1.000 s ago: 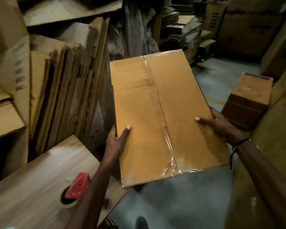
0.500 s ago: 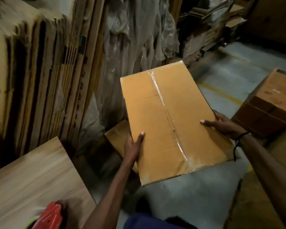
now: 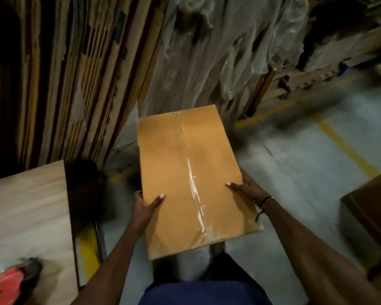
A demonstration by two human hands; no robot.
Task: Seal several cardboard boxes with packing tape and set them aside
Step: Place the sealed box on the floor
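Holding a taped box (image 3: 191,179) out over the floor (image 3: 295,172), the person is gripping its near end with both hands: the left hand (image 3: 146,205) is clasping the left edge, thumb on top, and the right hand (image 3: 248,189) is doing likewise on the right. The setting-aside step seems to be under way. Next, the box is needing a free spot, probably beside the cardboard stacks (image 3: 64,73).
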